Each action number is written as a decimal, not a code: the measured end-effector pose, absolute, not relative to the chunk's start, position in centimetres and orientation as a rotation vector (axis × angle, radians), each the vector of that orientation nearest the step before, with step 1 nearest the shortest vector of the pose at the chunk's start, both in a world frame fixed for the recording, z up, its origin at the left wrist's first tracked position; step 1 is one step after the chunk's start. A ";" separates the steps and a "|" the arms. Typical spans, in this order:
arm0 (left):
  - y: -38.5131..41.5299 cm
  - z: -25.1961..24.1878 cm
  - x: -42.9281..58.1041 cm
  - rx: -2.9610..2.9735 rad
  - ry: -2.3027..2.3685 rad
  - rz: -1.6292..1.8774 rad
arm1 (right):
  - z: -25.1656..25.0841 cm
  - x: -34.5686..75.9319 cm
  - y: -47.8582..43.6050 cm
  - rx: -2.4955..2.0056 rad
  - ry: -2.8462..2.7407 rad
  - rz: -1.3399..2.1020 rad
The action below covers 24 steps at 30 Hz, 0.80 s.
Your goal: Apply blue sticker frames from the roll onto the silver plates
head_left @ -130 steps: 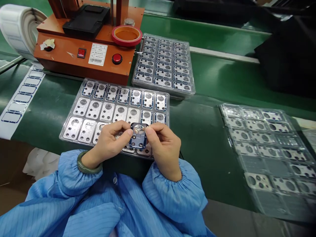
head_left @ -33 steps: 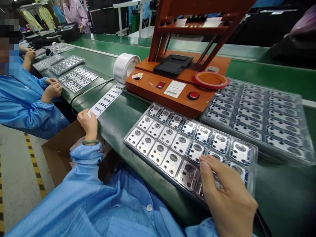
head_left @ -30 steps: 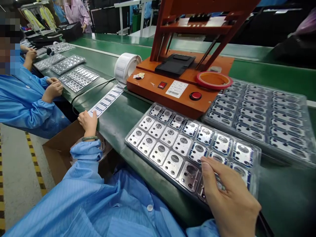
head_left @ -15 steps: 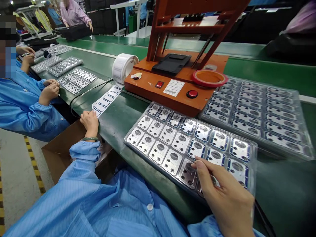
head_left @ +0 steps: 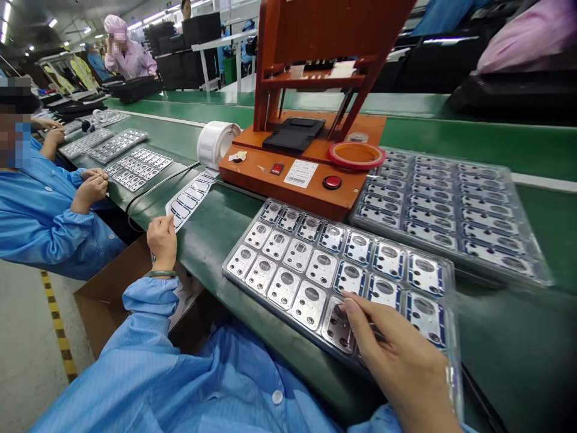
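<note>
My left hand point(head_left: 162, 240) is closed on the near end of a white label strip point(head_left: 192, 195) with dark-blue-edged outlines. The strip runs back across the bench to a label roll point(head_left: 216, 144). On the right, my right hand point(head_left: 399, 352) is over a clear plastic tray point(head_left: 232, 278) of silver metal plates, each with a round window and small holes. Its thumb and forefinger are pinched together at a front-row plate point(head_left: 338, 325); whether anything thin lies between them is hidden. Several plates toward the right and back have blue edging; front-left ones are plain silver.
An orange press point(head_left: 288, 198) with a red button and a red tape ring point(head_left: 357, 155) stands behind the tray. Another tray stack point(head_left: 541, 264) lies at right. An open cardboard box point(head_left: 106, 294) is below the bench edge. At left, a blue-sleeved co-worker handles similar trays point(head_left: 139, 168).
The camera view has tilted up slightly, so the bench and press appear shifted left and lower. Both hands keep nearly the same places, left on the strip, right at the same plate.
</note>
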<state>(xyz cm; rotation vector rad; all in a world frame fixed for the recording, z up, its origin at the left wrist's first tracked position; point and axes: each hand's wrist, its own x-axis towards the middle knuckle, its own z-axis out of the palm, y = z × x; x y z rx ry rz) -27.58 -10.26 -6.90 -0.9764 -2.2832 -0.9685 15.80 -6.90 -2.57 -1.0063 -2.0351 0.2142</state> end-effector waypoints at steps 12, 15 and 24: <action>-10.3 -5.4 -22.6 -1.175 -2.008 -1.567 | -3.0 15.9 -6.6 -1.005 -2.058 0.194; -10.1 -4.3 -19.3 -1.155 -1.983 -1.716 | -3.0 15.9 -6.6 -1.000 -2.060 0.196; -10.2 -1.3 -9.8 -1.493 -1.886 -2.426 | -3.1 15.9 -6.6 -0.972 -2.068 0.207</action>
